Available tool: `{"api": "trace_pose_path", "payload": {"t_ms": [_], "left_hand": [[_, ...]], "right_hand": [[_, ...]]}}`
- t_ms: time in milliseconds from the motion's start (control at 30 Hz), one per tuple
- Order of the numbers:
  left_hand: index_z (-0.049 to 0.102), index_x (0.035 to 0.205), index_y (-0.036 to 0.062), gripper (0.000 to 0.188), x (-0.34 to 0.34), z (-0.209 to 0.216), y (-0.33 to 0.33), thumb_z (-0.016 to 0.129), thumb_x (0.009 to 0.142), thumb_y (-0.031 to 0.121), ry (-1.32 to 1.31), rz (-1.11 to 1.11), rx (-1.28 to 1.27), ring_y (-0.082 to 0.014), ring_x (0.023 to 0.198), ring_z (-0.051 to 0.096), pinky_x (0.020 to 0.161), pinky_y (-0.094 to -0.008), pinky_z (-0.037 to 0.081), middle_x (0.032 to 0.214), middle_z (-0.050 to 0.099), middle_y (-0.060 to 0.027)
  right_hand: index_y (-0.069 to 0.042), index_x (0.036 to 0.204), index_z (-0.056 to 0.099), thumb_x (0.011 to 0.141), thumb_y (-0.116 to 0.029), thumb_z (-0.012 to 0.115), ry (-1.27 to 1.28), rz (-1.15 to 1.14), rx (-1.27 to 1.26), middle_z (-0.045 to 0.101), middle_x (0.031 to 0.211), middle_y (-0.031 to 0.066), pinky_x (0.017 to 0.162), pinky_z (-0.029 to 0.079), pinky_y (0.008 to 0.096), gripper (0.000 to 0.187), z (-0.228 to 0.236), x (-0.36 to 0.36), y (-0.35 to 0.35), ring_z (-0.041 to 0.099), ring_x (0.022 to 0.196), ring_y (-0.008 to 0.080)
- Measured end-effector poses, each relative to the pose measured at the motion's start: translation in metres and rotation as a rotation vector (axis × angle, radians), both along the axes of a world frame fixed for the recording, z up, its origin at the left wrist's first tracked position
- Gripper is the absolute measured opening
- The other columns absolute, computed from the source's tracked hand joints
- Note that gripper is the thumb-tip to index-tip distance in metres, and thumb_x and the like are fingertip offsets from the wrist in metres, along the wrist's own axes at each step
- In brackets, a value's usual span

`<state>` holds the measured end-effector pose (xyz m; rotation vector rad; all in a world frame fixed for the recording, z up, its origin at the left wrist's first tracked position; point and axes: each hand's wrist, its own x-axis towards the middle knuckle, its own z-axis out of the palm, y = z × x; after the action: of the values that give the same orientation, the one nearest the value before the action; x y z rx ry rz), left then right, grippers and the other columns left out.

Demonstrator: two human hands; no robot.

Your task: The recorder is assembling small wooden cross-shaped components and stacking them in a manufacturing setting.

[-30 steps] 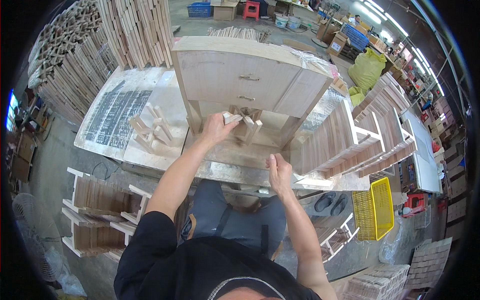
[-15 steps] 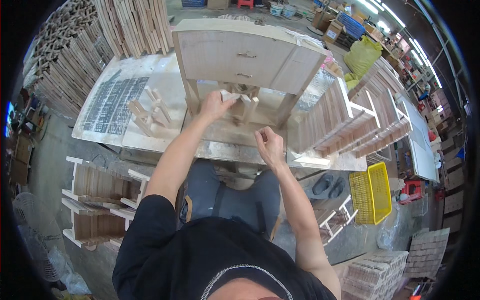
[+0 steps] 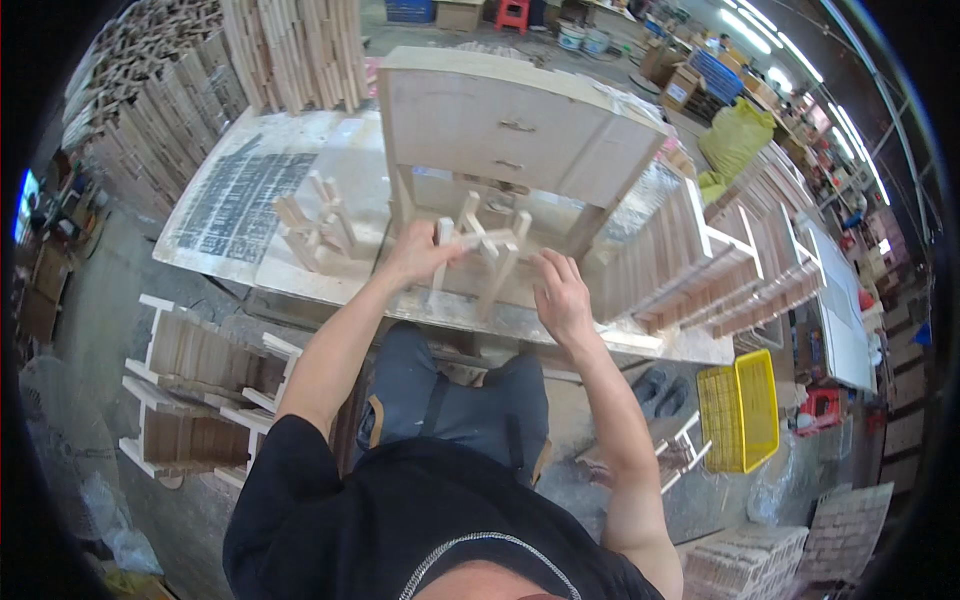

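My left hand (image 3: 418, 252) is closed on a small pale wooden leg frame (image 3: 488, 243), made of upright legs joined by crossing rails. It is held over the near part of the dusty workbench (image 3: 330, 287). To the right of the frame, my right hand (image 3: 562, 292) hangs with its fingers apart and loosely bent, and it seems to hold nothing. Behind the frame stands a tall wooden housing (image 3: 490, 115) with two metal handles on its front and an open space underneath. Another wooden leg frame (image 3: 318, 228) sits on the bench to the left.
Stacked slatted wooden pieces (image 3: 655, 255) stand at the bench's right end. Long wooden strips (image 3: 300, 55) rise at the back left. On the floor are assembled wooden frames (image 3: 195, 360) at left, and a yellow crate (image 3: 738, 412) and dark slippers (image 3: 660, 392) at right.
My left hand has brought the leg frame out from below the housing toward me, and more of it now shows. My right hand has shifted slightly right, its fingers less curled. The view has shifted slightly.
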<state>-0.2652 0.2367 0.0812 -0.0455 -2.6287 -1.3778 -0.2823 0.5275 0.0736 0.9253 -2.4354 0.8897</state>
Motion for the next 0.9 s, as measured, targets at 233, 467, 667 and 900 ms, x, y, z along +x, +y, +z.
{"api": "trace_pose_path", "payload": {"t_ms": [233,467,667,900], "left_hand": [[0.068,0.095,0.0008,0.023,0.080,0.031,-0.047,0.073,0.095,0.024,-0.592,-0.130,0.741,-0.0100,0.054,0.064,0.037,-0.0199,0.035,0.071,0.069,-0.0080],[0.066,0.105,0.0000,0.037,0.144,0.039,-0.122,0.061,0.102,0.037,-0.272,0.191,0.966,-0.0137,0.064,0.069,0.041,-0.0220,0.042,0.083,0.072,-0.0110],[0.057,0.130,-0.0094,0.068,0.157,-0.035,-0.188,0.083,0.083,0.032,0.094,0.782,0.069,-0.0274,0.099,0.072,0.082,-0.0375,0.059,0.107,0.072,-0.0197],[0.062,0.116,-0.0061,0.059,0.089,-0.070,-0.192,0.087,0.075,0.027,0.182,0.813,-0.199,-0.0384,0.101,0.069,0.089,-0.0417,0.055,0.107,0.071,-0.0229]], "right_hand": [[-0.007,0.130,0.063,0.078,-0.008,0.069,0.390,0.436,0.335,0.062,0.128,0.0108,0.089,0.054,0.0391,0.053,0.032,0.034,-0.031,0.061,0.109,0.0296],[-0.004,0.111,0.069,0.079,-0.009,0.079,0.367,0.586,-0.086,0.070,0.104,0.0120,0.072,0.056,0.0410,0.033,0.039,0.036,-0.116,0.065,0.086,0.0287],[-0.001,0.105,0.071,0.089,-0.007,0.076,-0.025,0.581,-0.338,0.074,0.101,0.0139,0.075,0.055,0.0368,0.018,0.068,-0.009,-0.223,0.070,0.089,0.0233],[0.000,0.105,0.071,0.094,-0.020,0.074,-0.474,0.516,-0.131,0.073,0.086,0.0111,0.072,0.053,0.0327,0.023,0.059,-0.075,-0.330,0.068,0.077,0.0160]]}}
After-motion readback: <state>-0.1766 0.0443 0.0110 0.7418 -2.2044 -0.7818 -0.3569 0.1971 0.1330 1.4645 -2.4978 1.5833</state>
